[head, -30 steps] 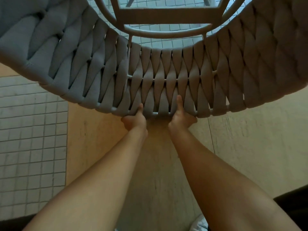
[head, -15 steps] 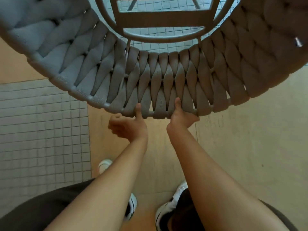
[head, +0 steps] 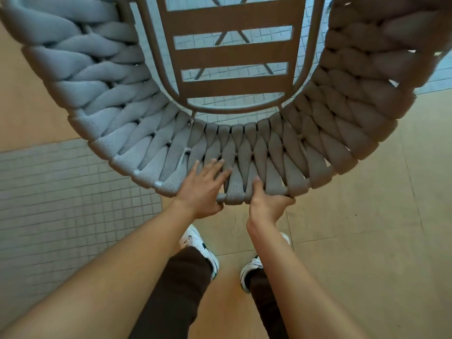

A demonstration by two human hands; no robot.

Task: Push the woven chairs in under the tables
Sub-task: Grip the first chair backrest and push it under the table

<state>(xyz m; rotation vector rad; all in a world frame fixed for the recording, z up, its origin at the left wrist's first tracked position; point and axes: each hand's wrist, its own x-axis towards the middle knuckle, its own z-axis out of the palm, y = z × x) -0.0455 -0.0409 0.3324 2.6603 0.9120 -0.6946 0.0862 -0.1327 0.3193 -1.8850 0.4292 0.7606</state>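
A grey woven chair [head: 325,133] fills the upper half of the head view, its curved backrest of thick fabric straps bending toward me. Its slatted seat [head: 232,55] shows inside the curve. My left hand [head: 203,189] lies flat on the backrest's top rim, fingers spread over the straps. My right hand [head: 266,201] grips the same rim just to the right, thumb on the inside and fingers curled underneath. No table is visible.
The floor is tan slabs [head: 354,241] under me and small grey tiles [head: 61,204] to the left and beyond the chair. Crossed thin legs [head: 230,35] show through the seat slats. My white shoes [head: 200,245] and dark trousers stand just behind the chair.
The chair has moved away from me, showing more of its seat. My left hand let go of the rim and now lies open on it. My right hand has kept its grip.
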